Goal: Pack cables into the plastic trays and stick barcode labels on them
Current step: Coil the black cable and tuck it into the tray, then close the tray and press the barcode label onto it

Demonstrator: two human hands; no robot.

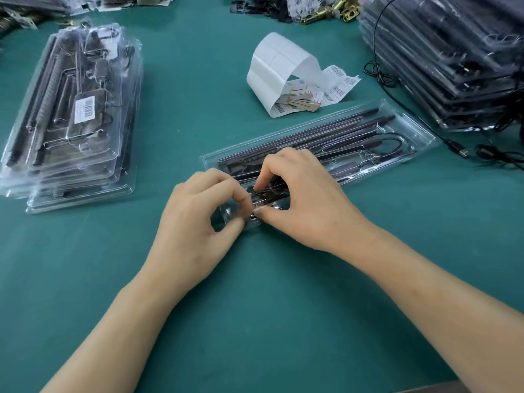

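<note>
Near the middle of the green tabletop (255, 302) lies a clear plastic tray (409, 129) of black rods, its near-left end covered by both hands. The left hand (198, 222) pinches the tray's clear corner between thumb and forefinger, while the right hand (307, 202) pinches a black cable (270, 195) seated there, mostly hidden under curled fingers. Behind them curls a barcode label strip (279, 66); the tray stacks at the left edge (71, 123) and right edge (453, 69) are cut off.

Green table mat (255, 307); brass fittings (326, 13) beside black clips (249, 7), far edge.
</note>
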